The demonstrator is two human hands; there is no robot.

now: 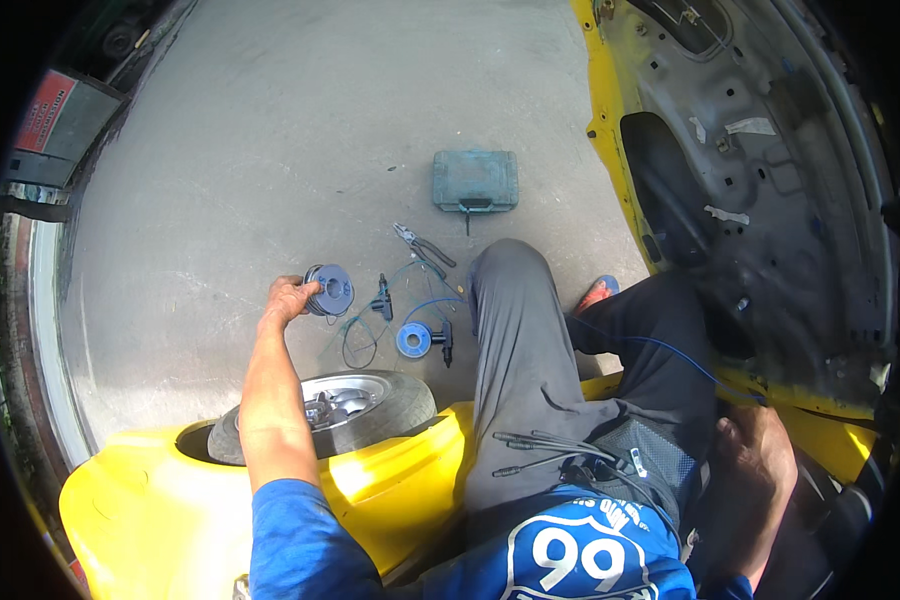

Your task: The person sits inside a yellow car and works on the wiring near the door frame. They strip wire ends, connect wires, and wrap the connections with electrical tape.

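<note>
Off to the left, my left hand [292, 297] grips a spool of dark wire [336, 288] by its edge, above the ground. My right hand [760, 445] is at the lower right beside the car door, its fingers curled round a thin blue wire [670, 347] that runs over my right leg. On the ground lie a blue spool [414, 340] and a black T-shaped part [446, 343] next to it. A second black part [382, 298] lies nearer the held spool, among loose dark green wire. Pliers [430, 248] with dark handles rest just beyond.
A teal tool case [475, 180] lies shut on the concrete ahead. The opened yellow door [660, 180], inner panel bare, stands along the right. At lower left are a yellow fender [160, 500] and a wheel [400, 405]. Black cables [545, 445] lie on my lap.
</note>
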